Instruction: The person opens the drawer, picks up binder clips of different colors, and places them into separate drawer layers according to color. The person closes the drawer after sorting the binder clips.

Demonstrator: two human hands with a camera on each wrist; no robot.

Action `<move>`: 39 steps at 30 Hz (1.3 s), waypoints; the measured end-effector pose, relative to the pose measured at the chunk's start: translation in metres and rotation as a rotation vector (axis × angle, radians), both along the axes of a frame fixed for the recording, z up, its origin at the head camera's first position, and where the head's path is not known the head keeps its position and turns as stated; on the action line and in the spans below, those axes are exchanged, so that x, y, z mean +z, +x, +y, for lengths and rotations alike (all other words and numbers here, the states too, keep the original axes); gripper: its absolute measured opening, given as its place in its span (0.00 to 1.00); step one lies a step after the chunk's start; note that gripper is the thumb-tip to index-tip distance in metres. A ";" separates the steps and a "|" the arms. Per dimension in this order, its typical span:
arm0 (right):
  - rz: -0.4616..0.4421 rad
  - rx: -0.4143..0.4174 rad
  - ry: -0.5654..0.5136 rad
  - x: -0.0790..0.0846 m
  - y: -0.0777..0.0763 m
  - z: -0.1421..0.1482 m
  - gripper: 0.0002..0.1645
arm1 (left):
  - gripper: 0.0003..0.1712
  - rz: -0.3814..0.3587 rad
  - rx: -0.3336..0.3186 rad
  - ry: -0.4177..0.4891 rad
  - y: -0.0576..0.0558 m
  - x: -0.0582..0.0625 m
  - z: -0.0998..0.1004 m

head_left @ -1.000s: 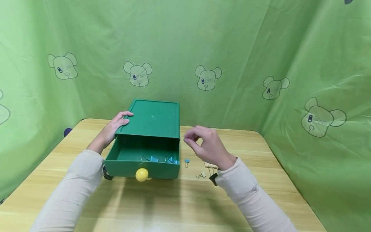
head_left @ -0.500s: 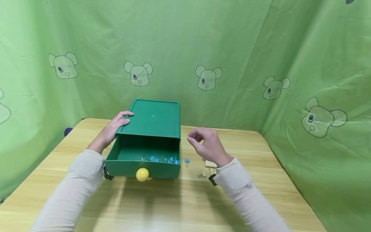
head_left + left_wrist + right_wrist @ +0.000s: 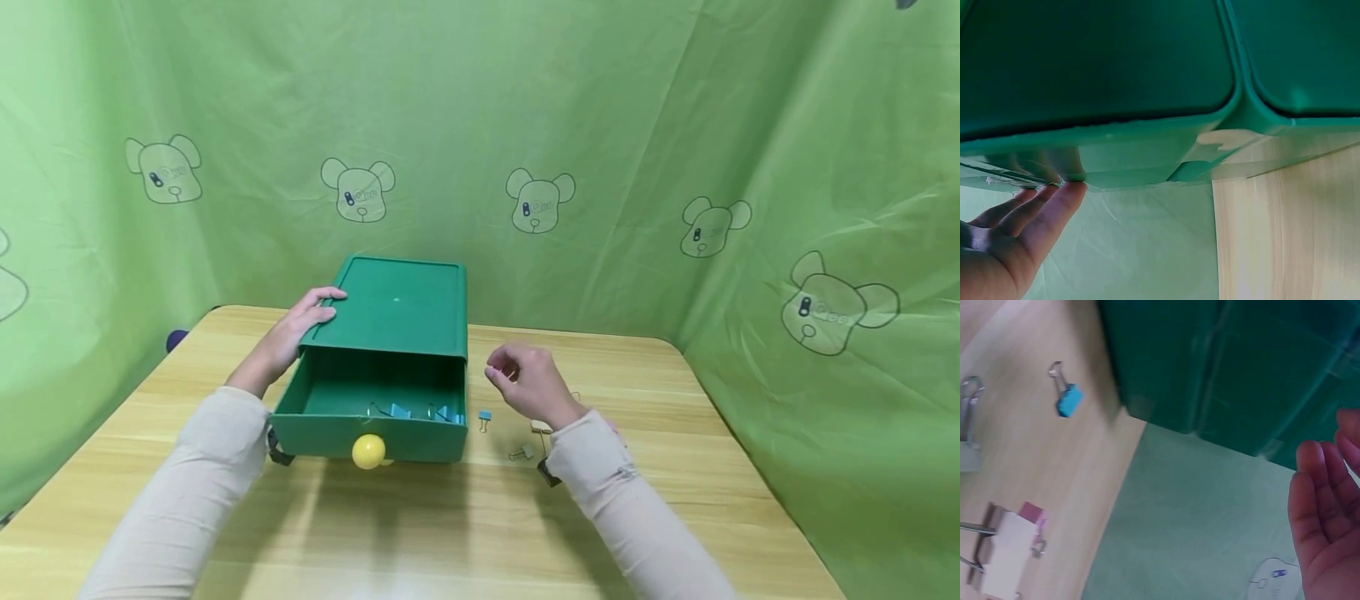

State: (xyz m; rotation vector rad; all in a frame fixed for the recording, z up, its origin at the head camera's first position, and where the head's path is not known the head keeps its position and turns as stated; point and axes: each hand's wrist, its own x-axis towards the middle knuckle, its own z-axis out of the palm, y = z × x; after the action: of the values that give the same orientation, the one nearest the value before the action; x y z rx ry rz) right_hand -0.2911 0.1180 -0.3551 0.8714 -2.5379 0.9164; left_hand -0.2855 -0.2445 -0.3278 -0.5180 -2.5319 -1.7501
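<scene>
My left hand (image 3: 288,333) rests its fingers along the left side and top edge of a green drawer case (image 3: 397,304). Those fingers (image 3: 1054,212) lie fairly straight against the case in the left wrist view. The case's drawer (image 3: 322,435) is pulled out, with a yellow knob (image 3: 368,452) on its front and blue binder clips (image 3: 400,412) inside. Right of the case, my right hand (image 3: 534,385) hovers over the table, its fingers loosely bent and nothing seen between them. Closest to it on the table lies a small blue binder clip (image 3: 1069,401).
More binder clips lie on the wooden table (image 3: 637,517) beneath my right forearm: a small whitish one (image 3: 522,452), a larger cream one (image 3: 1009,556), a pink one (image 3: 1032,514) and a black one (image 3: 548,473). A green curtain (image 3: 450,125) surrounds the table.
My right hand has drawn away from the case to the right, then sunk lower toward the clips. The left hand, case and drawer stay put.
</scene>
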 end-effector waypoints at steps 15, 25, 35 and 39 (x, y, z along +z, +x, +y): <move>-0.275 -0.035 0.177 -0.032 -0.015 -0.003 0.11 | 0.27 0.000 0.003 -0.008 0.000 0.001 0.000; -0.344 -0.014 0.330 -0.055 -0.021 -0.005 0.18 | 0.26 -0.004 0.003 0.015 -0.001 -0.001 0.001; -0.336 -0.025 0.469 -0.067 -0.021 -0.008 0.23 | 0.26 -0.005 0.007 0.014 -0.002 -0.001 0.001; -0.313 0.010 0.546 -0.071 -0.020 -0.007 0.26 | 0.26 -0.003 0.007 0.009 -0.002 -0.001 0.000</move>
State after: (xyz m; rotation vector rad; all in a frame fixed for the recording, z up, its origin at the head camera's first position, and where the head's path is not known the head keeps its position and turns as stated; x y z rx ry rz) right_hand -0.3112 0.1112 -0.4265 0.9396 -3.1312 0.3745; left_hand -0.2873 -0.2445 -0.3287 -0.5064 -2.5234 -1.7609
